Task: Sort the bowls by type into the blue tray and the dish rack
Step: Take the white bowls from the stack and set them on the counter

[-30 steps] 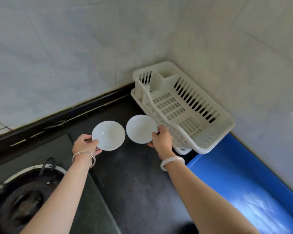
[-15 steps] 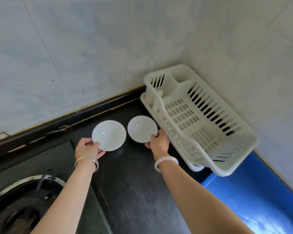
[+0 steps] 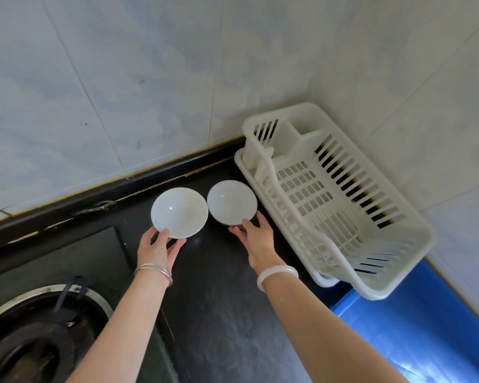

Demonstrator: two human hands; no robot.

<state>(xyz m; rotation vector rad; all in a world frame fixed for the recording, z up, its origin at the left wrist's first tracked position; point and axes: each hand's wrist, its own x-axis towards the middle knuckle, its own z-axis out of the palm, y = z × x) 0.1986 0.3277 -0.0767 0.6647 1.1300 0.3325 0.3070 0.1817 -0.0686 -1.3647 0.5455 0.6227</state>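
Head view: your left hand pinches a wide white glossy bowl; your right hand pinches a smaller white bowl just beside the slatted white plastic dish rack.

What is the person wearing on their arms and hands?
Both forearms are bare, with no sleeves or gloves in view. The left hand has thin silver metal bangles around the wrist. The right hand has one thick, smooth, milky-white bangle around the wrist. No rings are visible.
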